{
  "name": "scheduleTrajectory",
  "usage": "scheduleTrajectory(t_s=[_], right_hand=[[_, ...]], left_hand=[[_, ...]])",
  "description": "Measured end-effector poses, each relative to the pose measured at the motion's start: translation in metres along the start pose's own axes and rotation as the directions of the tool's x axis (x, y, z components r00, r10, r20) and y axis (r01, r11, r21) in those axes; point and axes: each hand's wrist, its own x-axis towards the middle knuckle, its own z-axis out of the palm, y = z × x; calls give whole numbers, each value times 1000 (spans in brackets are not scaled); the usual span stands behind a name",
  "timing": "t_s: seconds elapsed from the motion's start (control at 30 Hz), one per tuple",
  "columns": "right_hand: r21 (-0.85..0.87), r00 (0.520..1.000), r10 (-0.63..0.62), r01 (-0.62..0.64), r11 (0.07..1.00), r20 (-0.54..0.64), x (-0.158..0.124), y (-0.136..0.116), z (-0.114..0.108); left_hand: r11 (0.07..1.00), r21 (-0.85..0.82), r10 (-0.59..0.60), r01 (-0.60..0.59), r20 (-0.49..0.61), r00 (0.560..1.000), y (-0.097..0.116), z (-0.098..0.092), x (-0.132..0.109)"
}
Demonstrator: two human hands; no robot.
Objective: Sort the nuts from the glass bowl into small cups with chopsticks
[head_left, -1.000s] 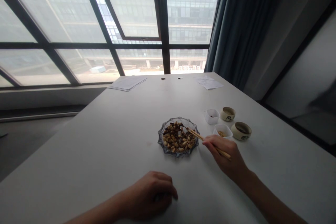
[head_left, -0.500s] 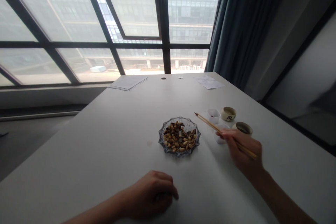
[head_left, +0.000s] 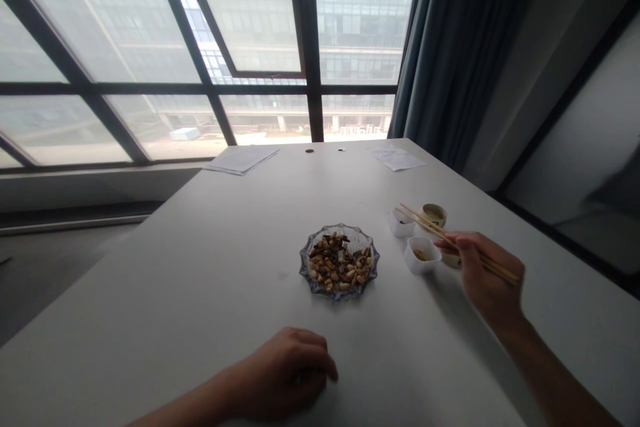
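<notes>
My right hand (head_left: 493,273) is closed around a pair of wooden chopsticks (head_left: 450,237). Their tips are slightly apart, above the farther white plastic cup (head_left: 401,227), which has a small dark bit inside. The nearer white cup (head_left: 423,260) holds something brownish. To the left of the cups stands a scalloped glass bowl (head_left: 304,272) with a mix of pale nuts or shells and dark seed-like pieces (head_left: 340,263). My left hand (head_left: 295,370) rests on the table in front of the bowl, its fingers curled in, with nothing visible in them.
Behind the chopsticks is a beige ceramic cup (head_left: 434,213); a second ceramic cup (head_left: 453,260) is mostly hidden by my right hand. Paper sheets (head_left: 243,159) lie at the table's far left, more paper (head_left: 399,159) at the far right. Windows and a dark curtain (head_left: 450,60) stand beyond.
My right hand has moved right, bringing the chopstick tips from beside the bowl to over the farther white cup. The dark bit at the tips no longer shows. My left hand stays put.
</notes>
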Motion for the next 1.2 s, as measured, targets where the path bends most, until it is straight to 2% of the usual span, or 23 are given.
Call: scheduleTrajectory(t_s=[0.17,0.37,0.5,0.8,1.03,1.2], right_hand=[[60,992,-82,77,995,96,-9,-2,11],[142,941,-85,40,989,328,-23,-13,29],[182,908,-70,-7,983,413,-33,-17,46],[168,886,54,-146,975,460,-41,-7,61],[146,889,84,-167,975,450,-44,-6,61],[140,908,89,-159,977,410,-45,-4,61]], left_hand=[[1000,0,3,-3,2,1000,0,0,0],[1000,-9,4,-4,5,1000,2,-1,1],[1000,-15,5,-5,5,1000,3,-2,2],[1000,-17,2,-2,1,1000,2,-1,1],[1000,-20,-2,2,0,1000,2,-2,1],[1000,-16,3,-3,-5,1000,2,-2,1]])
